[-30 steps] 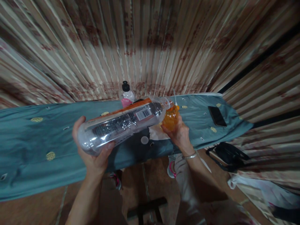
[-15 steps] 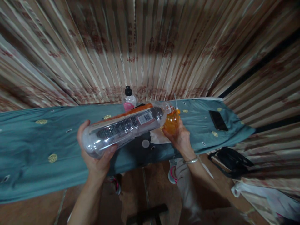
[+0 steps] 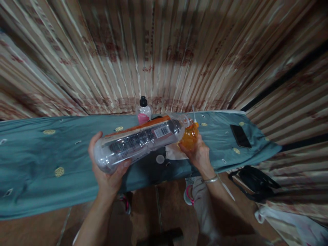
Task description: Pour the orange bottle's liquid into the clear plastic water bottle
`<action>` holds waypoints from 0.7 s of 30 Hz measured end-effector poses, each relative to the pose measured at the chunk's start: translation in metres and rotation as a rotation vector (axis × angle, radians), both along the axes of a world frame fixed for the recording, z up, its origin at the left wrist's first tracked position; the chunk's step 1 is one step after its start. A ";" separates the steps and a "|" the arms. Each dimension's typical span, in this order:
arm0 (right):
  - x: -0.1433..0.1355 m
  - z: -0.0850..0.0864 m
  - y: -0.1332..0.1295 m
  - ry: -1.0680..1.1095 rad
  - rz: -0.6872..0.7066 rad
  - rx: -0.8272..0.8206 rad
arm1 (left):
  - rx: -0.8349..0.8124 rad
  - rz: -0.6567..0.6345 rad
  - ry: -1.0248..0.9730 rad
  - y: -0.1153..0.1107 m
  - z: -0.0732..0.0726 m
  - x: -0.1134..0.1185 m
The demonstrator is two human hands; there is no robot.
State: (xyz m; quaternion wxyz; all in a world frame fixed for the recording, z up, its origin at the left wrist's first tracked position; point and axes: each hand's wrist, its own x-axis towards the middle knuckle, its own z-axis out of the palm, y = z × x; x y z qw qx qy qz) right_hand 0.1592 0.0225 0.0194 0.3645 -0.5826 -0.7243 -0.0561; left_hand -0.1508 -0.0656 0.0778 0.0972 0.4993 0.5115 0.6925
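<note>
A large clear plastic bottle [image 3: 138, 141] with an orange-edged label and a barcode lies tipped in the air, its mouth toward the right. My left hand [image 3: 109, 172] is wrapped round its base end. In my right hand [image 3: 200, 153] is a small orange see-through bottle [image 3: 190, 136], gripped from below and the right. The big bottle's mouth meets the top of the orange one; whether liquid passes between them I cannot tell. A thin white tube or stick [image 3: 194, 114] rises behind the orange bottle. A round whitish cap [image 3: 160, 159] rests on the cloth below.
Teal cloth [image 3: 30, 160] covers the long narrow table. A pink-labelled bottle with a black top [image 3: 144, 111] stands at the back, before a pleated curtain [image 3: 164, 51]. A phone [image 3: 240, 136] lies at right. A black bag [image 3: 256, 181] sits lower right, beyond the table edge.
The whole view has shifted slightly. Both hands keep their grips, and the two bottles stay mouth to mouth at nearly the same tilt.
</note>
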 end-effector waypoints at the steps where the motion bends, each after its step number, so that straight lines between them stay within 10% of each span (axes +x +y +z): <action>1: 0.000 0.000 0.000 0.001 -0.005 -0.002 | -0.002 0.005 -0.009 0.000 0.001 0.001; 21: -0.002 0.003 -0.001 0.036 -0.037 -0.006 | 0.002 -0.017 -0.031 -0.001 -0.005 0.006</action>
